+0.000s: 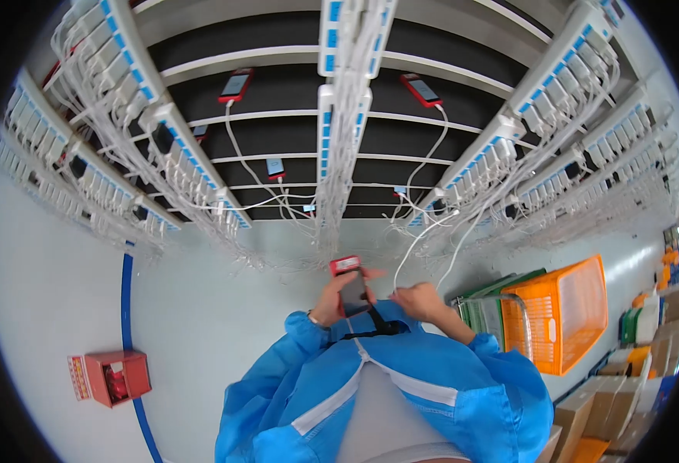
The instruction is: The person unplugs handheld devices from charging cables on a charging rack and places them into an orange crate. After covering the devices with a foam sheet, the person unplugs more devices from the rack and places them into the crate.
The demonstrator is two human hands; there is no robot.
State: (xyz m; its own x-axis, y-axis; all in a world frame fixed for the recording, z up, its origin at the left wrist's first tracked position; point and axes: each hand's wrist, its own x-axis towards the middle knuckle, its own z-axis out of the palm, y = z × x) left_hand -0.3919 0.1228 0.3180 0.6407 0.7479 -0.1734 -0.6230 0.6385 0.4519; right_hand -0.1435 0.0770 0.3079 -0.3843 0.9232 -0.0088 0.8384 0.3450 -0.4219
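My left hand (328, 301) is closed round a red handheld device (352, 295) with a dark screen and a pale label at its top end. It is held upright in front of my chest. My right hand (423, 302) is pinched just to its right, on the end of a white charging cable (402, 266). The connector itself is hidden by the fingers. From there the cable runs up to the charging rack. The device and the pinched cable end are apart.
Similar red devices (236, 86) lie on the rack's dark shelves (270, 89), with cables attached. Power strips (189, 158) packed with white plugs line the uprights, and loose cables hang low. An orange basket (567, 316) stands right, cardboard boxes (598, 409) behind it; a red box (120, 378) is left.
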